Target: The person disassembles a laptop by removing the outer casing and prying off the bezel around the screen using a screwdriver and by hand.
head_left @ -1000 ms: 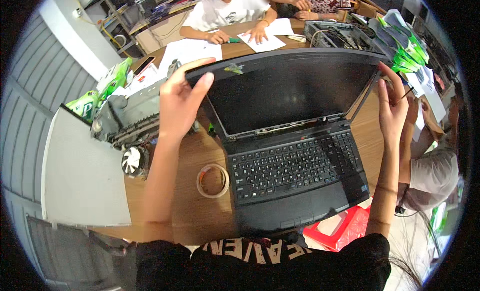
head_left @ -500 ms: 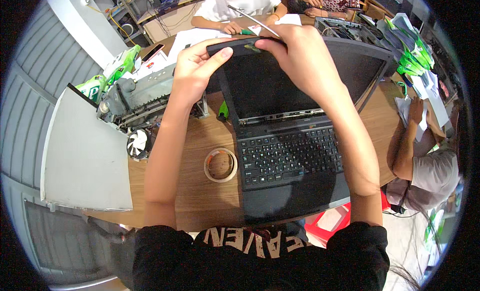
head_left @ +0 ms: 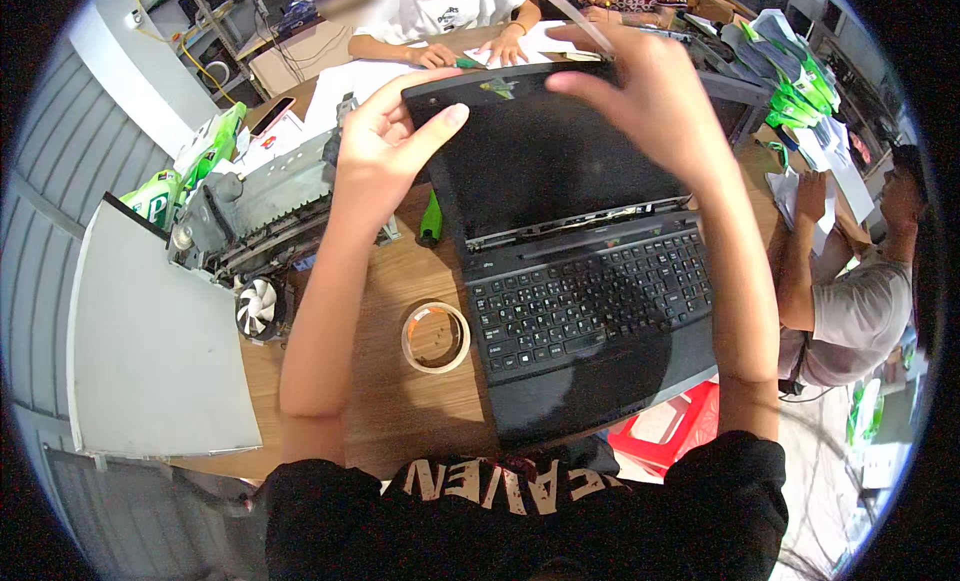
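An open black laptop lies in front of me, its lid tilted back. A thin strip of exposed metal and wiring runs along the hinge below the dark screen. My left hand grips the lid's top left corner, thumb in front and fingers behind. A small greenish patch shows on the top border. By the lid's top edge, my right hand holds a thin metal tool, smeared by motion; its exact kind is unclear. The right thumb is held out over the screen; whether it touches I cannot tell.
A tape roll and a green-and-black object lie left of the laptop. Beyond are a small fan, a dismantled machine and a pale panel. Co-workers sit opposite and at right. A red stool stands below.
My right hand has lifted away from the lid's top edge and shifted right, tool still in it. The left hand keeps its corner hold. The whole view has shifted slightly.
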Available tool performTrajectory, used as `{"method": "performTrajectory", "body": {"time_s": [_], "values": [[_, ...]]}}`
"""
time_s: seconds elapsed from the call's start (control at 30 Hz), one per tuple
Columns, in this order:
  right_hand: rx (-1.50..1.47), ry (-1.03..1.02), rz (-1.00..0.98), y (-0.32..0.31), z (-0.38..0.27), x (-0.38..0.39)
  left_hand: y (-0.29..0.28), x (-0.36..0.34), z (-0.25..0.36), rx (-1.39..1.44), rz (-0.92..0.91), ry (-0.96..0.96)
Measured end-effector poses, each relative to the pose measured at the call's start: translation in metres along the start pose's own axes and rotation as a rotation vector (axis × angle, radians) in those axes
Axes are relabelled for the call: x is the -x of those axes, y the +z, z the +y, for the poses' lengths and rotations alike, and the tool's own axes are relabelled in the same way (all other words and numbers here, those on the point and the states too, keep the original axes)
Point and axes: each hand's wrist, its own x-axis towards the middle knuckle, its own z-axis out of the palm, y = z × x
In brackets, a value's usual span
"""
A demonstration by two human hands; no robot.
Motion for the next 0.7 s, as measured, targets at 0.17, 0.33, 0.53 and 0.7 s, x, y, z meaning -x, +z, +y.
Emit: {"method": "performTrajectory", "body": {"time_s": [0.17, 0.33, 0.53, 0.7], "values": [[-0.047, 0.005, -0.097, -0.017, 0.026, 0.005, -0.003, -0.017, 0.009, -0.272, -0.101, -0.038], [0.001, 0.022, -0.084, -0.007, 0.031, 0.005, -0.006, -0.022, 0.005, -0.467, -0.112, 0.014], [-0.120, 0.033, 0.193, -0.012, 0.040, 0.028, 0.002, -0.022, 0.028, -0.711, -0.141, 0.078], [-0.071, 0.323, 0.606, -0.061, 0.144, 0.090, 0.043, -0.053, 0.041, -0.955, -0.359, 0.548]]}}
